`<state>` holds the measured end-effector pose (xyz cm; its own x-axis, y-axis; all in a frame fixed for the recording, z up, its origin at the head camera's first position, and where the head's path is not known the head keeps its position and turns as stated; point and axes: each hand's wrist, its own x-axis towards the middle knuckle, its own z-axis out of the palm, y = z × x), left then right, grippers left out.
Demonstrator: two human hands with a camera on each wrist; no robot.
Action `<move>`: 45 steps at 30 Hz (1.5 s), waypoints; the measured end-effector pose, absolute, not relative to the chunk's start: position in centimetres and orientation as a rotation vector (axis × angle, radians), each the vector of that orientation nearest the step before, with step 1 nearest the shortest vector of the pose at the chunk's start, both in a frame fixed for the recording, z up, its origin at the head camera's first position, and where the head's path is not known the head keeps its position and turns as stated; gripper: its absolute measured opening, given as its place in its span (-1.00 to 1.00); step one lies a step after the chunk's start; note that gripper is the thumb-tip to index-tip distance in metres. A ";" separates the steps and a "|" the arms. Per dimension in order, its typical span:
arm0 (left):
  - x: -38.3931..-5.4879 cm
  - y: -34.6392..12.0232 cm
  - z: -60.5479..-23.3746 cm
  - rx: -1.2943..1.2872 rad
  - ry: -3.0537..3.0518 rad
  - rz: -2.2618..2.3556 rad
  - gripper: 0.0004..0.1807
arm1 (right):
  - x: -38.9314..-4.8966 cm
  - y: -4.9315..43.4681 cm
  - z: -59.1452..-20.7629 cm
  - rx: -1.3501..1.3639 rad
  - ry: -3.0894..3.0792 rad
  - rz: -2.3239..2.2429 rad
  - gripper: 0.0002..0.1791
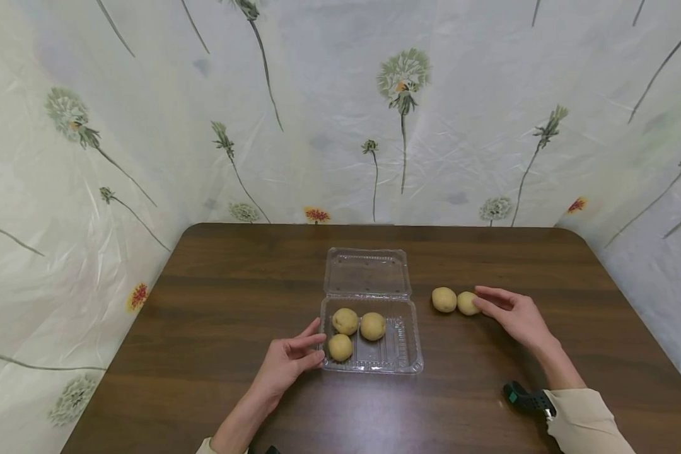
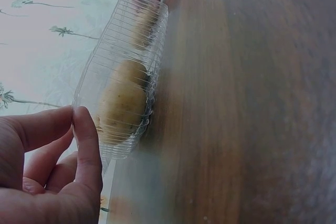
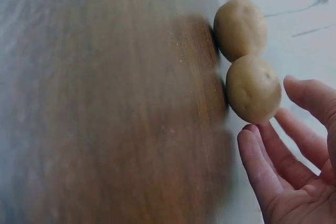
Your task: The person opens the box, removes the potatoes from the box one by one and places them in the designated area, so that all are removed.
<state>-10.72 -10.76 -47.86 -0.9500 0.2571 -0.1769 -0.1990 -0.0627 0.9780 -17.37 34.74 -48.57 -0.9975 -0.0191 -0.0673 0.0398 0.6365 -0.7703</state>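
A clear plastic clamshell container (image 1: 405,359) lies on the table with its lid (image 1: 367,272) folded back. Three potatoes (image 1: 372,326) sit inside it, mostly towards its left side. My left hand (image 1: 284,362) pinches the container's left rim between thumb and finger, which the left wrist view shows up close. To the right of the container, two more potatoes lie side by side on the table. My right hand (image 1: 519,318) is at the right one (image 1: 467,303), its fingers spread and fingertips close against the skin. The left one (image 1: 444,300) lies just beyond.
The dark wooden table (image 1: 232,271) has rounded back corners. Behind and beside it hangs a pale sheet (image 1: 318,94) printed with dandelions. A dark band (image 1: 524,397) is on the right wrist, by a light sleeve (image 1: 584,416).
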 end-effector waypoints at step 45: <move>-10.7 -10.6 -47.8 0.058 1.902 2.103 -0.59 | -12.7 33.1 -48.0 -0.057 2.610 -1.511 -0.54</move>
